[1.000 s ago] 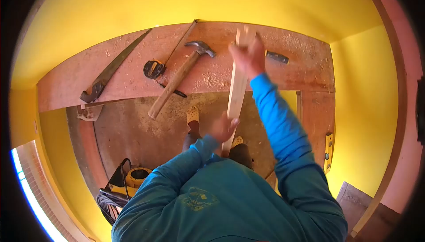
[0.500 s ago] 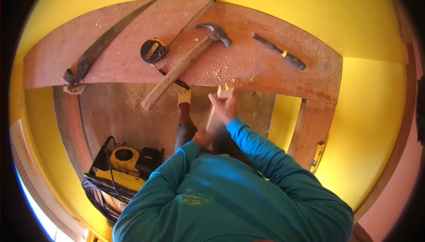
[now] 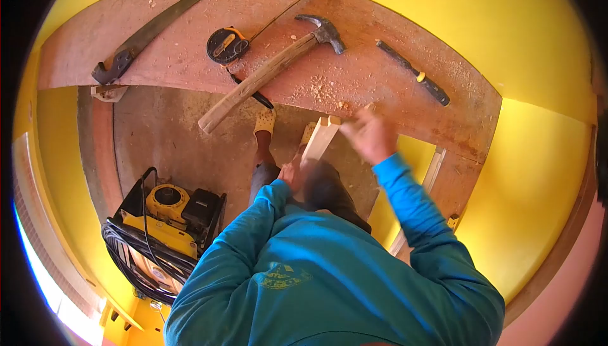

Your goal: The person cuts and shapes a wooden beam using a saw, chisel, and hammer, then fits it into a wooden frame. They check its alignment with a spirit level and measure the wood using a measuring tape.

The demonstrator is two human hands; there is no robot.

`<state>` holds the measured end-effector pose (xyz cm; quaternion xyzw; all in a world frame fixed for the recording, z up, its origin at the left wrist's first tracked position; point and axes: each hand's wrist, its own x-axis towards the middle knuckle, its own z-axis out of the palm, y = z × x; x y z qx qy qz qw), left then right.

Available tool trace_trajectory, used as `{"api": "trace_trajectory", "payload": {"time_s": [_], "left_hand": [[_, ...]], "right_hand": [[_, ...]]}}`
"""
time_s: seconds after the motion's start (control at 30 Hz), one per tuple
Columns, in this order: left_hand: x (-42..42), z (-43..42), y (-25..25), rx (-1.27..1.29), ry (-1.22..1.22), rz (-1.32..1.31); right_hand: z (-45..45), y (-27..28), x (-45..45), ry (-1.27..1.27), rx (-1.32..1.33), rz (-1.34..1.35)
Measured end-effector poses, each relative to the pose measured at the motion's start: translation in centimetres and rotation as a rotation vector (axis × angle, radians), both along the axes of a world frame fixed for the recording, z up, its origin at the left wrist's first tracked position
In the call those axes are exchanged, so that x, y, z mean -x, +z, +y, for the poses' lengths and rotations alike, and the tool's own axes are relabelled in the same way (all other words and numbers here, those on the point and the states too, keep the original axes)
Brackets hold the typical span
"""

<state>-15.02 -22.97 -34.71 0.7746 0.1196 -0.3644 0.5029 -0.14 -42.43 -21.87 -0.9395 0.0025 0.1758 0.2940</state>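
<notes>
My left hand (image 3: 291,176) grips the lower part of a pale wooden piece (image 3: 321,138), which stands tilted in front of my lap. A notch shows in its upper end. My right hand (image 3: 371,136) is off the wood, just to the right of its notched end and close to the bench's front edge. Motion smears its fingers, so I cannot make out whether they hold anything. Small wood chips (image 3: 342,105) lie on the bench near that hand.
On the reddish wooden bench (image 3: 190,42) lie a handsaw (image 3: 158,24), a tape measure (image 3: 227,46) with its tape drawn out, a claw hammer (image 3: 266,80), a black-handled chisel (image 3: 415,75) and sawdust. A yellow-black machine (image 3: 171,210) with coiled hose stands at lower left.
My right hand has let go of the wooden piece and moved right toward the bench edge. My left hand keeps its hold, and the wood leans slightly more to the right.
</notes>
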Motion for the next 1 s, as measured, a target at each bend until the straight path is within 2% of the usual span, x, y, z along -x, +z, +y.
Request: {"api": "trace_trajectory", "payload": {"time_s": [0.03, 0.07, 0.13, 0.23, 0.3, 0.33, 0.4, 0.43, 0.5, 0.53, 0.57, 0.6, 0.67, 0.77, 0.8, 0.83, 0.9, 0.93, 1.0], "left_hand": [[0.1, -0.3, 0.3, 0.027, 0.019, -0.02], [-0.4, -0.5, 0.3, 0.05, 0.04, -0.047], [-1.3, -0.5, 0.0, 0.061, 0.047, -0.082], [-2.7, -0.8, -0.9, 0.008, 0.007, -0.067], [-2.7, -0.3, -0.2, -0.08, -0.039, 0.005], [-2.1, -0.1, 0.8, -0.153, -0.04, -0.197], [-1.4, 0.0, 3.8, -0.296, -0.047, -0.608], [-2.2, 0.1, 6.9, -0.13, -0.075, -0.531], [-4.2, -0.2, 14.7, 0.2, -0.137, -0.361], [-4.6, -1.0, 16.9, 0.236, -0.087, -0.393], [-5.1, -1.8, 18.7, 0.272, -0.042, -0.43], [-5.0, -1.8, 19.1, 0.288, -0.006, -0.427], [-4.3, -1.2, 18.6, 0.3, 0.058, -0.378], [-4.5, 1.4, 22.4, 0.303, 0.095, -0.155], [-5.0, 2.6, 24.7, 0.342, 0.133, 0.043], [-5.2, 3.7, 25.9, 0.374, 0.169, 0.242], [-4.6, 5.7, 24.4, 0.372, 0.174, 0.344], [-4.3, 6.2, 23.9, 0.372, 0.181, 0.397], [-3.9, 5.1, 23.1, 0.275, 0.135, 0.09]], "right_hand": [[-1.7, 1.1, -1.9, -0.095, 0.122, -0.075], [-5.5, -0.5, -3.8, -0.003, 0.305, -0.397], [-8.9, 1.4, -7.5, 0.045, 0.668, -0.511], [-13.4, -2.0, -9.8, 0.08, 0.796, -0.361], [-14.3, -2.5, -10.2, 0.095, 0.645, -0.196], [-14.3, -2.4, -10.4, 0.106, 0.567, -0.118], [-13.7, -1.8, -8.5, 0.045, 0.275, -0.141], [-13.0, -1.3, -6.8, 0.009, 0.129, -0.149], [-8.3, 1.7, -2.4, -0.352, -0.522, 0.13], [-4.7, 4.8, -0.1, -0.394, -0.878, 0.167], [-2.3, 4.4, 2.0, -0.305, -0.951, 0.035], [0.3, 5.5, 3.5, -0.288, -0.944, 0.032], [3.9, 6.4, 5.1, -0.397, -0.967, 0.029], [5.4, 4.7, 4.8, -0.456, -0.846, 0.221], [6.0, 3.4, 4.9, -0.573, -1.122, 0.347], [6.7, 3.9, 5.1, -0.589, -1.212, 0.427], [8.0, 5.3, 5.1, -0.601, -1.386, 0.589], [8.6, 4.4, 5.5, -0.527, -1.344, 0.574], [9.7, 1.8, 6.5, -0.408, -1.053, 0.381]]}}
